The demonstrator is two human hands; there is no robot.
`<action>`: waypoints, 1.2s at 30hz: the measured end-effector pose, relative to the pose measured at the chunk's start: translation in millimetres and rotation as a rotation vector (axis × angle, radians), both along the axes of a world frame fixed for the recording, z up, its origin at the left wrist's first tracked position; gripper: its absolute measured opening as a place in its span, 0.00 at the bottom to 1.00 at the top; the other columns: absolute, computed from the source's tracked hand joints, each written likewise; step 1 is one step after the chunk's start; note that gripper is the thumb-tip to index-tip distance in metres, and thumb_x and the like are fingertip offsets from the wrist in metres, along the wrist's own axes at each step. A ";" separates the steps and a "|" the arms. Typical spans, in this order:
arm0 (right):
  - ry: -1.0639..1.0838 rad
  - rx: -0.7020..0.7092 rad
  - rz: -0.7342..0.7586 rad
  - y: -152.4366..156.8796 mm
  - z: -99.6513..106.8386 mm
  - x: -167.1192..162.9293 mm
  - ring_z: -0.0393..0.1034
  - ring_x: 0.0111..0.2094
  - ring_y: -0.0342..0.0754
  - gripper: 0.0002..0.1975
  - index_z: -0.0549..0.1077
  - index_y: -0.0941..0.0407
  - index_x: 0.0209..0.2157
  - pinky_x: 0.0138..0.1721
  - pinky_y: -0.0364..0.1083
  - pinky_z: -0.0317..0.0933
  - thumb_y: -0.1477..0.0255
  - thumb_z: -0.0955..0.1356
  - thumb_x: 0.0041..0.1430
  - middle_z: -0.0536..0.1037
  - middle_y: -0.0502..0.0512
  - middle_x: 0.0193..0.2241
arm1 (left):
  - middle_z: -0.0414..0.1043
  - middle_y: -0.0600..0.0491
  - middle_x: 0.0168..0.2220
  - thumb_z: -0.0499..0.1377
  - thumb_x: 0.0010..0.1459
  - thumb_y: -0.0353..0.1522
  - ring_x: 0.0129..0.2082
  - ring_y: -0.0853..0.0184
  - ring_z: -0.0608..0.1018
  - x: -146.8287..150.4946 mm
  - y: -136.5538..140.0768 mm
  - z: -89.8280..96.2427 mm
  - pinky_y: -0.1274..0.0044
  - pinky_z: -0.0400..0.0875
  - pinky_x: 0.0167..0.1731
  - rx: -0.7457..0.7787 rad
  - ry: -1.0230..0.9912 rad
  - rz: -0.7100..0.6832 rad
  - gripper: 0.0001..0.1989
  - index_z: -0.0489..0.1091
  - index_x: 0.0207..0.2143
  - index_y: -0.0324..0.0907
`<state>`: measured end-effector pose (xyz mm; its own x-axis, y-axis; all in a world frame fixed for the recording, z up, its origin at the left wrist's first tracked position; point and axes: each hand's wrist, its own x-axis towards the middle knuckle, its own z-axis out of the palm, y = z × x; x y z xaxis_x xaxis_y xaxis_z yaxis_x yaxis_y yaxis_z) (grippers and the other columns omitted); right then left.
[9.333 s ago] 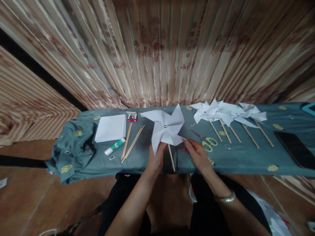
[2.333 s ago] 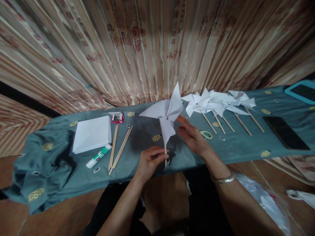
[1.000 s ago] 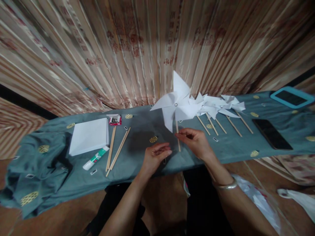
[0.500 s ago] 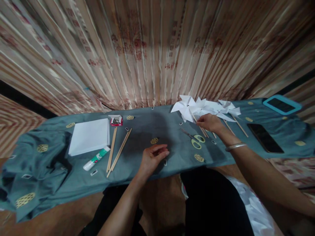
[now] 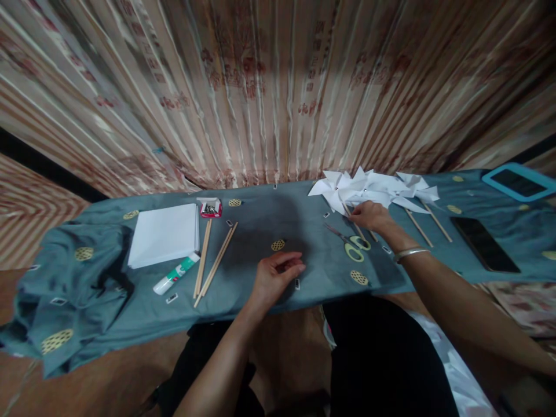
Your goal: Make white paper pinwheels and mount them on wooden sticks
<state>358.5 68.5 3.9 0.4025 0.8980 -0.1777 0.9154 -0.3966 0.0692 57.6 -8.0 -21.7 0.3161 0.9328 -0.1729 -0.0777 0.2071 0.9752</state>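
An open lane of cloth (image 5: 260,223) is extending from the left hand (image 5: 275,278) toward the curtain (image 5: 278,116), between the sticks (image 5: 203,258) and the scissors (image 5: 354,247). The left hand is occupying the lane's near end. To the left, the paper (image 5: 164,236), glue (image 5: 176,274), sticks and box (image 5: 211,208) are lying close together, leaving only thin gaps. To the right, overlapping pinwheels (image 5: 376,185) are obstructing the far side, and the right hand (image 5: 371,217) is gripping the leftmost one's handle (image 5: 346,207). The right forearm (image 5: 452,307) is crossing the near edge between scissors and phone (image 5: 485,244). Bare cloth is separating the pinwheels from the tablet (image 5: 519,180).
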 end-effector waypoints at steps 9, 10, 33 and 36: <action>-0.017 0.204 0.213 -25.9 10.9 -52.8 0.77 0.38 0.60 0.16 0.80 0.61 0.42 0.37 0.50 0.63 0.67 0.64 0.64 0.82 0.71 0.36 | 0.81 0.49 0.31 0.67 0.48 0.36 0.31 0.64 0.80 -9.5 -0.3 2.3 0.74 0.73 0.35 0.110 0.066 0.085 0.11 0.81 0.33 0.40; 0.060 0.236 0.277 -27.2 8.9 -70.6 0.78 0.37 0.59 0.15 0.80 0.61 0.41 0.37 0.49 0.63 0.69 0.63 0.64 0.82 0.70 0.36 | 0.80 0.50 0.29 0.66 0.49 0.37 0.29 0.65 0.79 -11.8 0.4 2.7 0.75 0.72 0.33 0.125 0.073 0.127 0.10 0.81 0.31 0.40; 0.675 0.476 1.093 50.5 -47.8 -327.6 0.73 0.47 0.49 0.09 0.79 0.55 0.41 0.55 0.51 0.65 0.73 0.65 0.65 0.82 0.56 0.43 | 0.77 0.50 0.31 0.57 0.64 0.34 0.33 0.66 0.77 -67.8 11.8 23.0 0.75 0.73 0.38 0.703 0.384 0.348 0.12 0.76 0.31 0.40; 0.669 0.459 1.175 52.1 -54.2 -347.8 0.70 0.54 0.52 0.13 0.77 0.58 0.47 0.60 0.53 0.61 0.70 0.70 0.61 0.78 0.61 0.53 | 0.79 0.47 0.37 0.57 0.65 0.34 0.38 0.63 0.79 -73.0 10.0 19.4 0.71 0.75 0.43 0.829 0.502 0.347 0.11 0.77 0.40 0.40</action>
<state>10.7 120.6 -50.3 -0.6453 0.6746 0.3584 0.5311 0.7334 -0.4243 -15.4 2.0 -2.3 0.0751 0.8451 0.5293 0.4513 -0.5022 0.7377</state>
